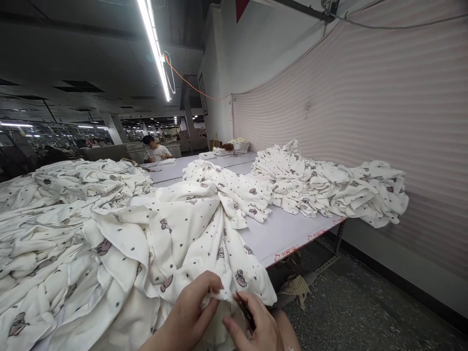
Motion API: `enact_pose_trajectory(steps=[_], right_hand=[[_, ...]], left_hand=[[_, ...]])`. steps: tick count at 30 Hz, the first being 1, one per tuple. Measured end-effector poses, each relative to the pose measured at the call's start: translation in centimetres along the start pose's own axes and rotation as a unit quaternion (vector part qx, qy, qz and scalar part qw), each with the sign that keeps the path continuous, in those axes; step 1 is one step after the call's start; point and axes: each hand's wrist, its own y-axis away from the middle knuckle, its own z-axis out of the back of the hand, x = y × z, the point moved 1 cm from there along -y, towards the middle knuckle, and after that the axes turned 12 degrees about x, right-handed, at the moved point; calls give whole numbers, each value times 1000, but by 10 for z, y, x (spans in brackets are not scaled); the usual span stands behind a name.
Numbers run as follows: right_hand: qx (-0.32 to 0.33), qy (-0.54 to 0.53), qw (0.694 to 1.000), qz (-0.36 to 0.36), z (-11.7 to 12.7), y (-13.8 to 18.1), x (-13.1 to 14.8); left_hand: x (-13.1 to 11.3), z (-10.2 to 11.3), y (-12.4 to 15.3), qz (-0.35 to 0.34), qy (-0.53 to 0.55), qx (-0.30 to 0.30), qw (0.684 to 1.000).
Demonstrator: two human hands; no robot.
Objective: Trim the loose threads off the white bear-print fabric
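Observation:
White, fleecy printed fabric point(197, 229) with small animal figures and dots lies bunched over the table edge in front of me. My left hand point(193, 307) is closed, pinching an edge of this fabric between thumb and fingers. Close beside it, my right hand point(256, 324) is closed around a small dark tool that looks like thread snips point(245, 310). Its tip is near the pinched edge; whether the blades touch the cloth I cannot tell. Part of the tool is hidden by my fingers.
A large heap of the same fabric point(73, 214) covers the table's left side, and another pile point(321, 187) lies along the right. Folded stacks point(234, 146) stand at the far end of the pale table point(274, 239). A person point(156, 150) sits beyond it.

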Motion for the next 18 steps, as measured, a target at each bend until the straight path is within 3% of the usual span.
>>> enact_pose_trajectory(steps=[3,6,12,15,18], right_hand=[[-58,-2,998,-11,-10,-9,-5],[-71,-38,997,-19,-10,-18,-5],[-35,-73,992,101,-12,-20,0],[1,-90,992,88,-17,-22,-1],[-13,-93,994,50,-18,-26,1]], left_hand=[[-2,5,-6,105,63,44,991],[-3,10,-12,173,151,71,971],[0,7,-15,173,238,57,954],[-2,6,-15,179,231,56,955],[-6,6,-16,179,193,69,962]])
